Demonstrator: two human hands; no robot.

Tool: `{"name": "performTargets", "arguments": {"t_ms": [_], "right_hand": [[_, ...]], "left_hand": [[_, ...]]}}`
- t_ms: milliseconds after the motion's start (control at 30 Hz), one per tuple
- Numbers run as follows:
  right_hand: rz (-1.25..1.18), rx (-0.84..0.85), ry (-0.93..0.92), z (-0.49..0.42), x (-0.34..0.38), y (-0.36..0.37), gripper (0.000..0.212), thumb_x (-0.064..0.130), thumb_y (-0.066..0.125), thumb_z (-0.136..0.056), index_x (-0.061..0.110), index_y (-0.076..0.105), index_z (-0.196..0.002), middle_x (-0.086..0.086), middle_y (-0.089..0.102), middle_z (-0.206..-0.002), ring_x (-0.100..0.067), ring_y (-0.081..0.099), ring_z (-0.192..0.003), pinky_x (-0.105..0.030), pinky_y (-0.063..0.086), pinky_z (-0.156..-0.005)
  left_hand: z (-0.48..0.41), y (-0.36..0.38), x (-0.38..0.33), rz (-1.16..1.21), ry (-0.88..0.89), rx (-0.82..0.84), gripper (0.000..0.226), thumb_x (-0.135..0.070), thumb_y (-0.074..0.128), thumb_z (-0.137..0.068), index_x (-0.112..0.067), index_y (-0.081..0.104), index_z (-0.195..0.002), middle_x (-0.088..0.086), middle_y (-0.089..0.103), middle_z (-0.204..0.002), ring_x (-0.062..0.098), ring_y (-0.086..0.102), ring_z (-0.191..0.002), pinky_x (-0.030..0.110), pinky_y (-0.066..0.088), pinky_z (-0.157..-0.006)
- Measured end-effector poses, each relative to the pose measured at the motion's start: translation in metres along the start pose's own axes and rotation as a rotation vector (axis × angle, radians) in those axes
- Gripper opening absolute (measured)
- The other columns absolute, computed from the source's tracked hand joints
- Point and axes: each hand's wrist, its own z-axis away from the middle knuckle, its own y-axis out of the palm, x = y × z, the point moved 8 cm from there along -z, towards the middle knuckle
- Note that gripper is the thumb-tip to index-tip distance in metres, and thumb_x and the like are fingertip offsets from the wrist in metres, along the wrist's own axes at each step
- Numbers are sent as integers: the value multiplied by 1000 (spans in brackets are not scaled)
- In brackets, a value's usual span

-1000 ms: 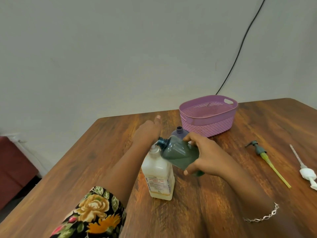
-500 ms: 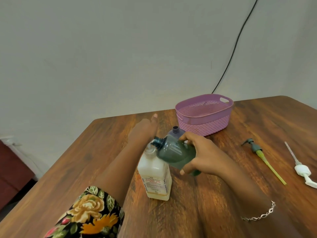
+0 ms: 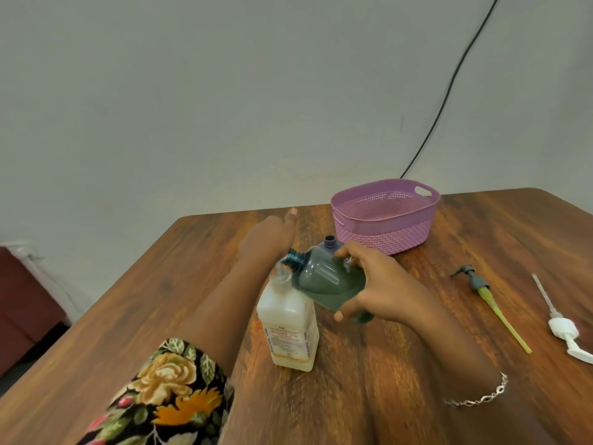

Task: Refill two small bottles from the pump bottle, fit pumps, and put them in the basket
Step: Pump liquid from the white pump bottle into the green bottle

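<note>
A white pump bottle (image 3: 288,329) with a printed label stands upright on the wooden table (image 3: 369,380). My left hand (image 3: 266,240) lies over its pump head with the thumb stretched out; the fingers are hidden behind the hand. My right hand (image 3: 378,284) grips a small green bottle (image 3: 324,277), tilted with its open neck beside the pump head. A small purple bottle (image 3: 330,242) with no cap stands just behind, mostly hidden. The empty pink basket (image 3: 385,232) sits further back.
Two loose pumps lie on the table at the right: a grey one with a yellow-green tube (image 3: 478,284) and a white one (image 3: 563,327) near the edge. A black cable (image 3: 449,88) runs down the wall behind the basket.
Both hands and the bottles keep nearly the same pose. Only the view has shifted a little.
</note>
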Motion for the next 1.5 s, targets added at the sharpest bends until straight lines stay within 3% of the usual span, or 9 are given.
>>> {"name": "performTargets", "arguments": {"t_ms": [300, 433, 600, 733, 800, 1000, 1133, 1300, 1500], "right_hand": [[-71, 15, 12, -3, -8, 6, 71, 10, 87, -56, 30, 46, -111, 4, 47, -112, -16, 51, -100, -17, 48, -58], [-63, -28, -10, -3, -4, -1, 71, 15, 88, -54, 29, 48, -112, 5, 48, -108, -16, 51, -101, -31, 51, -76], [-91, -13, 12, -5, -11, 5, 71, 10, 87, -54, 30, 47, -109, 6, 49, -105, -16, 52, -99, -26, 52, -67], [-56, -16, 23, -6, -16, 9, 73, 11, 87, -54, 30, 48, -112, 7, 48, -106, -16, 51, -101, -21, 49, -62], [-36, -18, 16, -7, -14, 8, 73, 12, 87, -54, 29, 48, -112, 7, 49, -107, -16, 51, -101, -25, 49, -69], [-54, -29, -2, -7, -3, -2, 70, 12, 87, -54, 30, 48, -109, 8, 49, -102, -15, 52, -96, -31, 54, -69], [-6, -14, 19, -7, -6, 1, 72, 11, 87, -55, 25, 49, -114, 4, 49, -108, -18, 52, -101, -35, 54, -74], [-35, 0, 32, -4, -10, 8, 73, 9, 86, -56, 27, 47, -115, 6, 47, -108, -17, 51, -101, -22, 50, -62], [-60, -15, 12, -1, -2, 1, 70, 12, 87, -56, 26, 48, -113, 6, 49, -103, -17, 54, -95, -37, 56, -73]], "left_hand": [[6, 4, 2, 5, -34, 11, 77, -59, 12, -95, -3, 64, -93, 9, 65, -88, 23, 61, -83, 39, 49, -85], [1, -5, -8, 34, -7, 25, 77, -59, 11, -95, -3, 64, -95, 6, 60, -87, 20, 56, -81, 33, 42, -74], [6, 3, -1, 41, -41, 2, 76, -56, 10, -96, -4, 65, -96, 9, 65, -95, 21, 59, -86, 32, 42, -74], [5, 13, 7, 28, -65, 21, 78, -56, 8, -96, -3, 65, -103, 12, 66, -102, 26, 60, -95, 40, 45, -91], [3, 15, 8, 28, -65, 36, 79, -57, 8, -96, -2, 64, -107, 13, 65, -105, 26, 59, -97, 42, 44, -94], [0, 1, -7, 116, -36, 88, 78, -54, 9, -97, 3, 59, -113, 14, 62, -111, 21, 52, -89, 35, 41, -84], [4, 6, 4, 46, -87, 21, 77, -55, 8, -97, -1, 63, -103, 11, 65, -97, 23, 59, -90, 35, 45, -82], [5, 11, 13, 40, -128, -15, 77, -55, 8, -96, -2, 63, -104, 11, 65, -95, 25, 60, -90, 36, 45, -81], [1, 1, 2, 163, -92, 88, 78, -56, 10, -96, 3, 54, -123, 17, 59, -120, 27, 55, -106, 41, 43, -95]]}}
